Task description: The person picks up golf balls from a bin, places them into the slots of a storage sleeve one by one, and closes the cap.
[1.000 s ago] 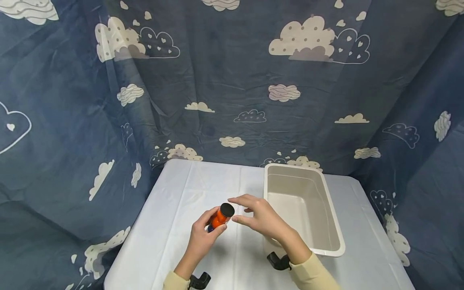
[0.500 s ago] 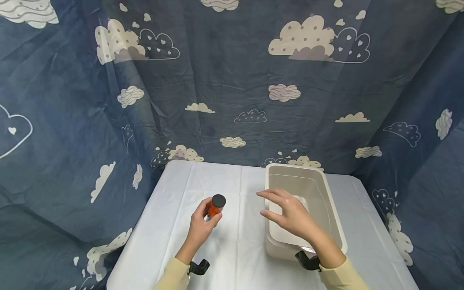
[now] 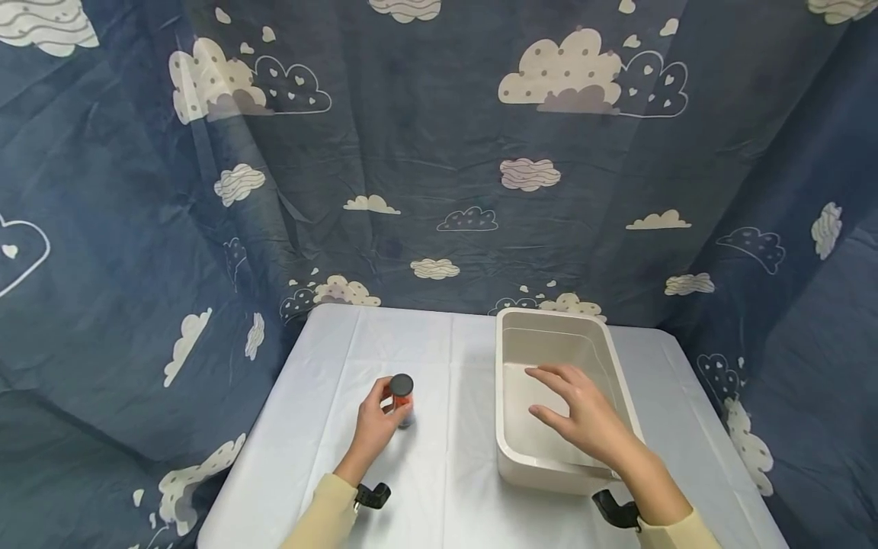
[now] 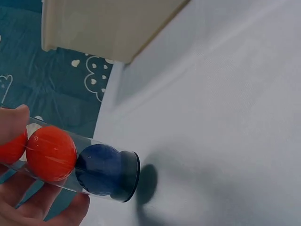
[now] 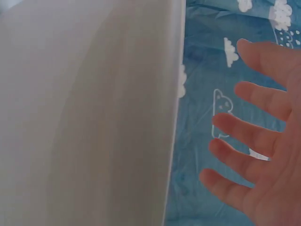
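My left hand grips a clear tube of balls between thumb and fingers, left of the bin. Two orange-red balls and a dark blue ball show through its wall in the left wrist view. The black cap faces up in the head view, and the tube's other end is close over the white table, near its own shadow. My right hand holds nothing; its fingers are spread above the beige plastic bin. In the right wrist view the fingers stand apart from the bin's wall.
The bin stands on the right half of the white-covered table, reaching toward its back edge. A dark blue curtain with cloud prints hangs behind and at both sides. A black wrist camera mount is strapped to the left wrist.
My right hand has drawn away from the tube and moved right, over the bin. My left hand has shifted slightly left with the tube, which now stands more upright and lower.
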Action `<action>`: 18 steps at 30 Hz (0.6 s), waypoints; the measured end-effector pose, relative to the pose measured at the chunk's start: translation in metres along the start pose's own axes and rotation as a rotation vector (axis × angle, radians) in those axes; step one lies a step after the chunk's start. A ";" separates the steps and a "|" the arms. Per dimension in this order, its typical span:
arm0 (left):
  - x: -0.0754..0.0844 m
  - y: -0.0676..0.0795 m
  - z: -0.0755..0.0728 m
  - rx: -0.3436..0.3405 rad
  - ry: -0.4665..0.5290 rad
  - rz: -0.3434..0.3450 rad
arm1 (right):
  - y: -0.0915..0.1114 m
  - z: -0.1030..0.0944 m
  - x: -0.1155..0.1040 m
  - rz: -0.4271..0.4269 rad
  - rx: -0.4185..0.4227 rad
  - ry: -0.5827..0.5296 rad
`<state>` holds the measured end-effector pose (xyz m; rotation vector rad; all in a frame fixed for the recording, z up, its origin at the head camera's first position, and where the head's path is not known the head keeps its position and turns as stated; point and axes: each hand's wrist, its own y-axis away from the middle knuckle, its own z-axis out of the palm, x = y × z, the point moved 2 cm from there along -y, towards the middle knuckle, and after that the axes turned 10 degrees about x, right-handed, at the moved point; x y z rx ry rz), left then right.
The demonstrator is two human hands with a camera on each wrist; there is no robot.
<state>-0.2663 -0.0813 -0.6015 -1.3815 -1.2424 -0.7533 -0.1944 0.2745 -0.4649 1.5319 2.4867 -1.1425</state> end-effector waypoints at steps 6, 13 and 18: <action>-0.013 -0.001 -0.002 -0.016 -0.055 -0.037 | 0.007 0.002 0.007 0.005 0.003 0.031; -0.021 -0.005 0.000 -0.027 -0.060 -0.047 | 0.010 -0.001 0.012 0.053 -0.007 0.082; -0.015 -0.009 -0.001 -0.071 -0.077 -0.016 | 0.011 -0.003 0.013 0.049 0.003 0.098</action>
